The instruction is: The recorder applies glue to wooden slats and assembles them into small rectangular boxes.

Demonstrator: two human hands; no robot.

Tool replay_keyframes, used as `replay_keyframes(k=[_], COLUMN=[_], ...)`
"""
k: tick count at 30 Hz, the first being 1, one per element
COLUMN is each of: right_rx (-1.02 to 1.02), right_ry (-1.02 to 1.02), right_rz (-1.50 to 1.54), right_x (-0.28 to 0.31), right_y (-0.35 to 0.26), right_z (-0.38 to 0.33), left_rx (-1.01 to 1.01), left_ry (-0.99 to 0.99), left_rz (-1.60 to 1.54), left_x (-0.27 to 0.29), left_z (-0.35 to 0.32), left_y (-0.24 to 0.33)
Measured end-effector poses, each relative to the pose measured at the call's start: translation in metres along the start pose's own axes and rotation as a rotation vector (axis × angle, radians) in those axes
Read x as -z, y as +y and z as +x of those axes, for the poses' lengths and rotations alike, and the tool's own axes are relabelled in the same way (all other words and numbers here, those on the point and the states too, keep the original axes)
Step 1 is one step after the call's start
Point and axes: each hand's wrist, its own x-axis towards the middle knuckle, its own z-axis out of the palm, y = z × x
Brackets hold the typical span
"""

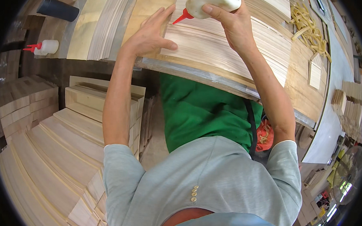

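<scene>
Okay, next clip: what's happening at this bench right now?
A person stands at a workbench. The right hand grips a white squeeze bottle, its red nozzle pointing down at a row of thin wood strips. The left hand lies flat on the strips' near-left end. A second bottle lies to the left, and stacked boards sit below the bench.

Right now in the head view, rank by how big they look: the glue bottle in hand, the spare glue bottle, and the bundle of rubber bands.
1. Bundle of rubber bands
2. Glue bottle in the right hand, though nearer and cut off by the top edge
3. Spare glue bottle
</scene>
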Motion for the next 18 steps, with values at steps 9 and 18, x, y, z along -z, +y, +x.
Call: replay_keyframes(k=[9,18], right_rx=[0.059,0.1], right_ry=[-0.044,-0.091], right_rz=[-0.089,-0.199], right_x=[-0.008,0.007], right_y=[0.011,-0.012], right_z=[0.004,-0.005], left_rx=[0.01,0.018], left_ry=[-0.014,-0.017], left_rz=[0.028,-0.004], left_x=[0.003,0.002], left_z=[-0.002,0.001], left_y=[0.008,0.007])
